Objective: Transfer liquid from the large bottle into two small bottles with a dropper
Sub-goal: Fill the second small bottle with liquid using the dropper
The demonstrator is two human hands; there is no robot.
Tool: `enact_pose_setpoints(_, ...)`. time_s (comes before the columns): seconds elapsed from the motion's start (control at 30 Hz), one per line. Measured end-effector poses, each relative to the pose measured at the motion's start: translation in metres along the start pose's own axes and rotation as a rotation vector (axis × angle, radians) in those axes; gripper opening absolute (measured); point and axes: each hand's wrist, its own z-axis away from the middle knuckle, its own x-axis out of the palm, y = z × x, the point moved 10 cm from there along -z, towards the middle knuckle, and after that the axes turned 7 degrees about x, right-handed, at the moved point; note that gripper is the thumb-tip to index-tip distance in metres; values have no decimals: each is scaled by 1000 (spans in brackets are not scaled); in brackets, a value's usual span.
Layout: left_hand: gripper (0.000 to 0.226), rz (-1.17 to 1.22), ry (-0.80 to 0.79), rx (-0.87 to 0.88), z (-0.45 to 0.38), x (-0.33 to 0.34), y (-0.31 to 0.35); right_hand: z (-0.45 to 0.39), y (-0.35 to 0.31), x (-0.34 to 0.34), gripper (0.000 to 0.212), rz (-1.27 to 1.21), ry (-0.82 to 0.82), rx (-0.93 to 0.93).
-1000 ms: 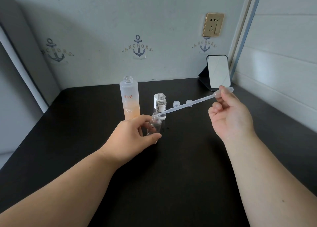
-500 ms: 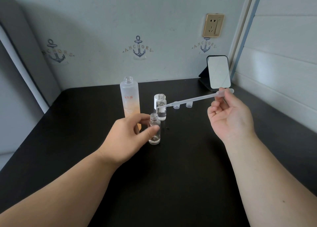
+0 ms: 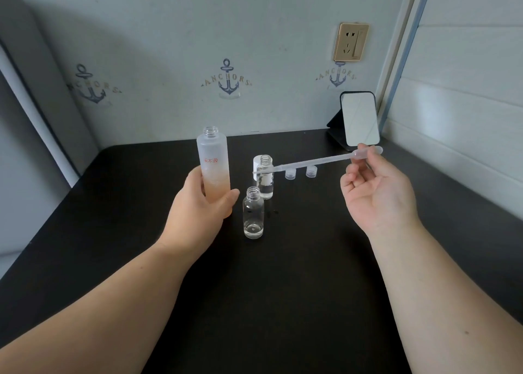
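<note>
Left hand (image 3: 198, 212) wraps large bottle (image 3: 213, 167) low; glass, likely heavy, slippery. Right hand (image 3: 376, 192) pinches dropper (image 3: 317, 163) bulb; soft, light — hold gently.

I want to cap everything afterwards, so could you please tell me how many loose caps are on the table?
2 small clear caps: one right of the rear small bottle, the other just beside it. Something white behind that bottle is mostly hidden.
</note>
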Motion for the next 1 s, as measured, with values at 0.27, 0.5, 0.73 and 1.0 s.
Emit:
enact_pose_setpoints(0.27, 44, 6, 21, 38, 2, -5, 6, 1, 1, 6, 18, -5, -54, -6)
enact_pose_setpoints(0.5, 50, -139, 6, 153, 3, -5, 23, 3, -1, 6, 11, -47, -51, -20)
enact_pose_setpoints(0.73, 48, -214, 18, 191, 3, -6, 24, 5, -4, 5, 13, 12, -35, -50)
enact_pose_setpoints(1.0, 56, -377, 69, 228, 4, -11, 32, 3, -12, 3, 14, 114, -29, -126)
